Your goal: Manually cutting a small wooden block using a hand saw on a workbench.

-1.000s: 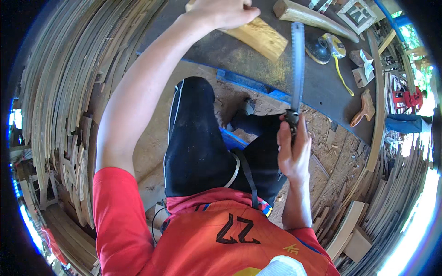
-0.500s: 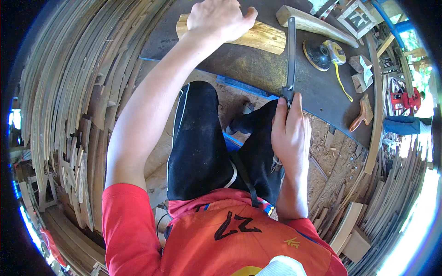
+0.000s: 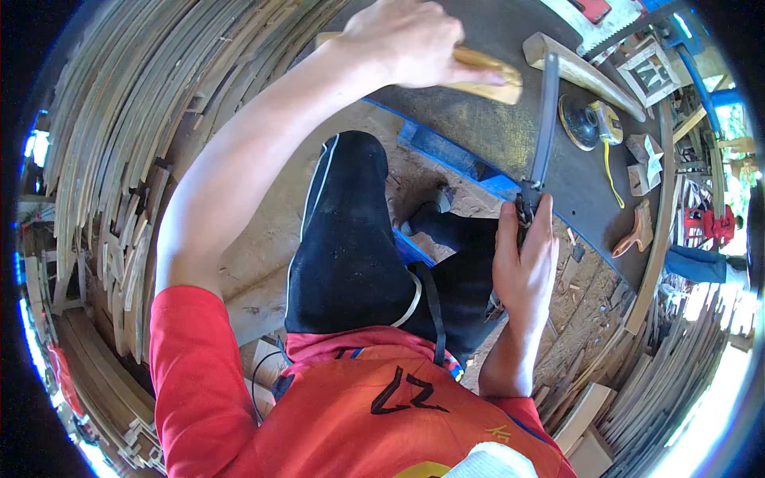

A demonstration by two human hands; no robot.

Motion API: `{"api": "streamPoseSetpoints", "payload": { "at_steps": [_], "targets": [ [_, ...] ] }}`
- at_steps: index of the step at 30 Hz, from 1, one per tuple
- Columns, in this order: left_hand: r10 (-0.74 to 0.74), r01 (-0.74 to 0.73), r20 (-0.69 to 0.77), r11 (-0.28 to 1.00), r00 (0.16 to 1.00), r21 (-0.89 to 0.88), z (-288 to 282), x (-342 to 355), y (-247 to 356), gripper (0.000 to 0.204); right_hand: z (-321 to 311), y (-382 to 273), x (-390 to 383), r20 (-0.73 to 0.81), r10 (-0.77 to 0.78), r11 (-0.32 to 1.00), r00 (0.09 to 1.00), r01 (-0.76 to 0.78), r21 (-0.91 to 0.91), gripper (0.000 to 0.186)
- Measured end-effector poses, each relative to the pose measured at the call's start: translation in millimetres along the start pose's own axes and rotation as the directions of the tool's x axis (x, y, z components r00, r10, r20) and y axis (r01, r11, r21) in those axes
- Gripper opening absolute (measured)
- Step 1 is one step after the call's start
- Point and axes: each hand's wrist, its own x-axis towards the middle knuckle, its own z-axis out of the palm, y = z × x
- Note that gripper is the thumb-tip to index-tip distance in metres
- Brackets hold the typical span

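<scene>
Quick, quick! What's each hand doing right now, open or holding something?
Left hand: closed, holding the piece of wood.
Right hand: closed, holding the tool with the long, thin blade.

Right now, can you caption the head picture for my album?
Left hand on some wood, right hand holding a long flat tool, at a dark table.

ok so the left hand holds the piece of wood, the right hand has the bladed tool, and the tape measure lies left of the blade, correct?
Not quite: in the head view the tape measure lies right of the bladed tool. The left hand does hold the piece of wood, the right hand the tool.
</scene>
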Motion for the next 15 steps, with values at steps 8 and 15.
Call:
{"api": "streamPoseSetpoints", "payload": {
  "at_steps": [8,15],
  "targets": [
    [0.089,-0.082,-0.342,0.996,0.936,0.033,56.9,-1.6,-21.7,0.088,1.2,-20.9,38.1,0.085,-0.107,0.963,0.991,0.124,-0.237,0.028],
    [0.064,-0.053,-0.316,0.998,0.947,0.043,53.1,4.6,-18.3,0.09,8.7,-25.1,52.2,0.091,-0.123,0.937,0.988,0.146,-0.317,0.03]
  ]
}}
